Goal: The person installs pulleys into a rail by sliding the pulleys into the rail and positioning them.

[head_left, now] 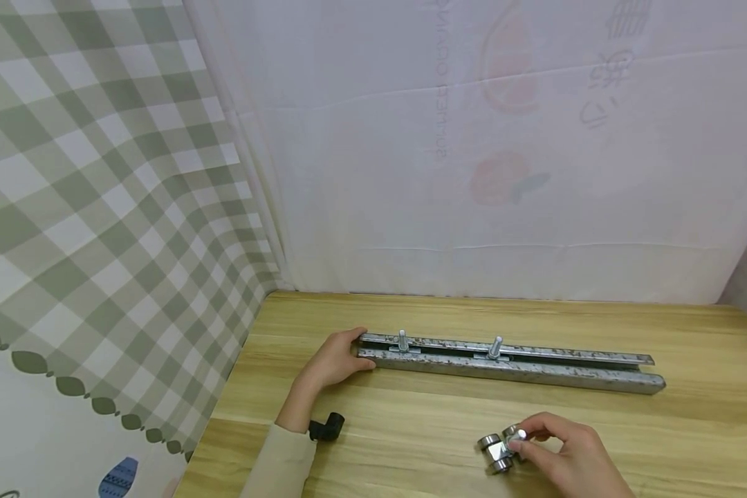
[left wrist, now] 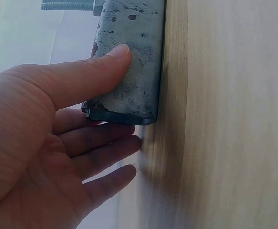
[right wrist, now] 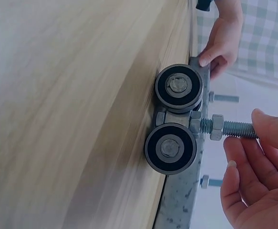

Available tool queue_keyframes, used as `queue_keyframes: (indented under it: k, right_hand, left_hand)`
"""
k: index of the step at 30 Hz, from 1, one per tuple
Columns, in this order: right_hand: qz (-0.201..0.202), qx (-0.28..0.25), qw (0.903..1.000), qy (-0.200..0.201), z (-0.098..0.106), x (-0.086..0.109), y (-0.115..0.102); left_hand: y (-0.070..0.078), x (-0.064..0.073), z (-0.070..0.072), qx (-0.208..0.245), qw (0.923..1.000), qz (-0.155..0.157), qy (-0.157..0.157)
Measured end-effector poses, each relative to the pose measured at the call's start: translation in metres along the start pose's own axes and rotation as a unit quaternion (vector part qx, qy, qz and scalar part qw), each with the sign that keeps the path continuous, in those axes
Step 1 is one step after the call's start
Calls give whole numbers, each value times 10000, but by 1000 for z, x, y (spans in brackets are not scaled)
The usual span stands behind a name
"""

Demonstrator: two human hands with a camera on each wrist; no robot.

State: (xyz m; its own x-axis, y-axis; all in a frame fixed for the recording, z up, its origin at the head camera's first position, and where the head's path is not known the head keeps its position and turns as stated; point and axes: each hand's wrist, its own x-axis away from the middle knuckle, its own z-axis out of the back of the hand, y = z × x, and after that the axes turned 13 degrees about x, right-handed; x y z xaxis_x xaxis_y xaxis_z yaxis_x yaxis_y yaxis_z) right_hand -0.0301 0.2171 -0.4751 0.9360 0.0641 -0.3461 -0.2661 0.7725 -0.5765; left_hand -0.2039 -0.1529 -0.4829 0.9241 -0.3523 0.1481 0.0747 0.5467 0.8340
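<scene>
A slotted steel rail (head_left: 517, 372) lies across the wooden table, its surface spotted with dark marks. Two trolleys sit inside it, their threaded bolts (head_left: 402, 340) sticking up through the slot. My left hand (head_left: 336, 360) grips the rail's left end; in the left wrist view the thumb (left wrist: 105, 71) lies along the side face and the other fingers reach behind the end. Nearer me, my right hand (head_left: 573, 453) pinches the bolt (right wrist: 239, 129) of a third roller trolley (head_left: 499, 451). Its wheels (right wrist: 170, 149) have dark faces and steel rims, and a nut (right wrist: 217, 127) sits partway along the bolt.
The wooden table (head_left: 411, 422) meets a white printed cloth (head_left: 373, 173) at the back. A green checked curtain (head_left: 112, 159) hangs along the left side. A black wrist mount (head_left: 326, 427) is on my left wrist.
</scene>
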Motion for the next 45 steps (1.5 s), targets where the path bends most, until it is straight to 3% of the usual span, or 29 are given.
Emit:
queue_keyframes:
  k: [3,10,30,40,45]
  right_hand:
    - [-52,59,9998,158,2,0,4]
    - [-492,355,9982,-16,8,-1,12]
    - [-994,890,9910,101,31,1,33]
    - [-1565,1094,9812,-284,45,-1,46]
    - [-1686,1169,9784,-254,51,-1,53]
  left_hand:
    - [0,0,0,4,10000,1,-5]
    - [0,0,0,42,10000,62,-5]
    - [-1,-1,-1,6,10000,78,3]
    - [1,0,0,54,10000,-52,0]
    - [1,0,0,82,9999,-57,-8]
